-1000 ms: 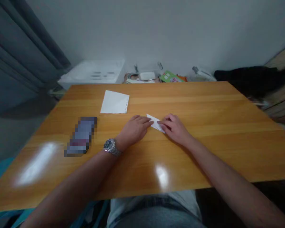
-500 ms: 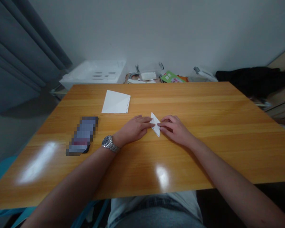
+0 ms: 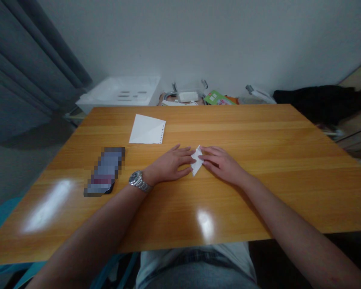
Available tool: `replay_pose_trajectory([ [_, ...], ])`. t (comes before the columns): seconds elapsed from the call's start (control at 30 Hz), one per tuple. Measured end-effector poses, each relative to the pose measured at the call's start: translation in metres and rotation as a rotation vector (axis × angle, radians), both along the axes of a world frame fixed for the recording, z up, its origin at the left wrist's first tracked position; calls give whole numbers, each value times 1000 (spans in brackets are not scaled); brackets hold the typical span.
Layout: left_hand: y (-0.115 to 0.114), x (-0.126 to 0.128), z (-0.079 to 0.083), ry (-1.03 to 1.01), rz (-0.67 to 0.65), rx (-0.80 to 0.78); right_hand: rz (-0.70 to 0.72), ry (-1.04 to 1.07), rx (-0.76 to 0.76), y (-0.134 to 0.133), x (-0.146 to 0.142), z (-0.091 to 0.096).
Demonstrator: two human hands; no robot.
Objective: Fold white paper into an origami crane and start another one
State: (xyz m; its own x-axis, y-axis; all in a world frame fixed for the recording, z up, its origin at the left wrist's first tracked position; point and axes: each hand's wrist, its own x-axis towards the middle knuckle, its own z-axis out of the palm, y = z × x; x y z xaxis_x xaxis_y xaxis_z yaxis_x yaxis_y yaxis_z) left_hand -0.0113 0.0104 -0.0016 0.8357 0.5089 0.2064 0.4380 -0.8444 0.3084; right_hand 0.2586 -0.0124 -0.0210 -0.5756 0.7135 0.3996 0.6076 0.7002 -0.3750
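Observation:
A small white folded paper (image 3: 196, 165) lies on the wooden table between my hands, a compact piece with pointed ends. From the left, my left hand (image 3: 172, 162) rests low over the table. Its fingers are spread, and its fingertips touch the paper's left edge; a metal watch (image 3: 139, 181) is on that wrist. At the paper's right side, my right hand (image 3: 224, 163) has its fingers curved and a fingertip on top of the paper. Its thumb is by the lower right edge, so the fingers pinch the paper there. Fingers cover parts of the folds.
A white sheet with a perforated edge (image 3: 147, 130) lies farther back on the table (image 3: 258, 136). To the left is a phone (image 3: 105, 170), its screen blurred. Behind the table stand a white tub (image 3: 123, 90), a green booklet (image 3: 218, 97) and dark cloth (image 3: 321, 102).
The folded paper has turned, so its upper point now leans right and its lower point left. My left thumb has moved away from the fingers, toward me. The right hand has barely shifted.

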Motion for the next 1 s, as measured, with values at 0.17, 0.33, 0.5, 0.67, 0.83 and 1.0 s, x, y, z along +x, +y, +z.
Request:
replay_pose_trajectory([
  [0.17,-3,2,7,18,54,81,12,-5,-6,-1,-1,1],
  [0.33,-3,2,10,12,104,157,-23,-23,-6,-8,-3,11],
  [0.5,0,1,6,10,156,158,-39,-50,-19,-14,-5,16],
  [0.67,4,1,0,4,127,102,-25,10,-12,-11,-5,12],
  [0.83,2,4,-4,-26,111,92,7,28,-34,-7,-6,3],
  [1.0,-2,8,0,-15,107,135,19,29,-35,-5,-7,-1],
])
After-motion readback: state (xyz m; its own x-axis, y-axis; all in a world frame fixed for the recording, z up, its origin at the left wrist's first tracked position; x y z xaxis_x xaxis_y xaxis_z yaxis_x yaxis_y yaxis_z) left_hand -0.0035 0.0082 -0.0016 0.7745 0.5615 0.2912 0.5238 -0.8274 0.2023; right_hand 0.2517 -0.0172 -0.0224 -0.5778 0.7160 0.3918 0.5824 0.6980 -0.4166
